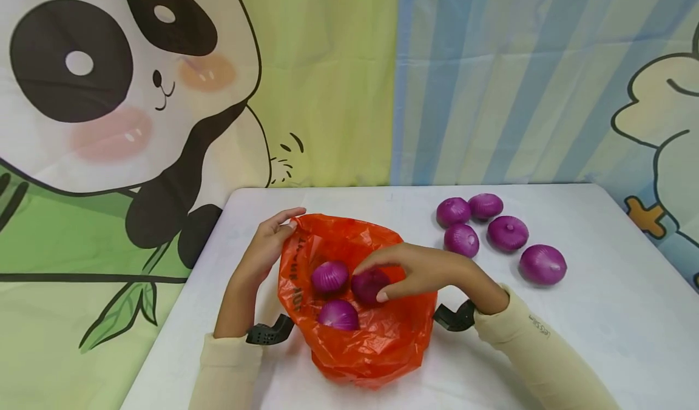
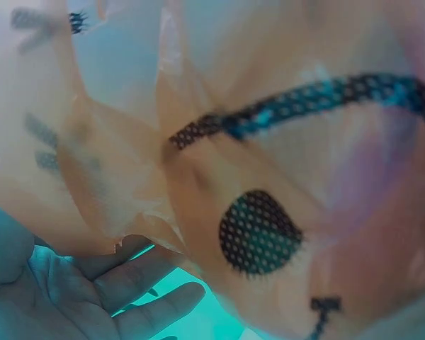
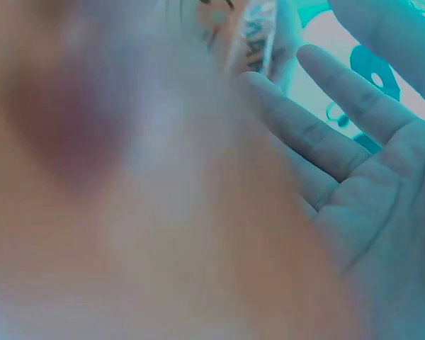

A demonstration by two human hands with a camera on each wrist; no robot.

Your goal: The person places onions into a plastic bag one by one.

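Observation:
An orange-red plastic bag (image 1: 377, 352) stands with its mouth wide open in the head view. My left hand (image 1: 267, 240) pinches its left rim between thumb and fingers. Inside lie two purple onions (image 1: 330, 276) (image 1: 338, 315) and a darker-looking third onion (image 1: 369, 286). Over that third onion, my right hand (image 1: 420, 269) reaches in from the right, thumb and fingers spread apart around its upper side. In the right wrist view the fingers (image 3: 304, 134) are loosely extended; the bag blurs much of that picture. Printed bag film (image 2: 269, 163) fills most of the left wrist view.
Several more purple onions (image 1: 508, 233) sit in a loose group at the back right of the white table (image 1: 617, 313). A curtain with a printed panda (image 1: 180, 119) hangs behind the table. Dark wrist camera mounts (image 1: 455, 317) stick out beside the bag.

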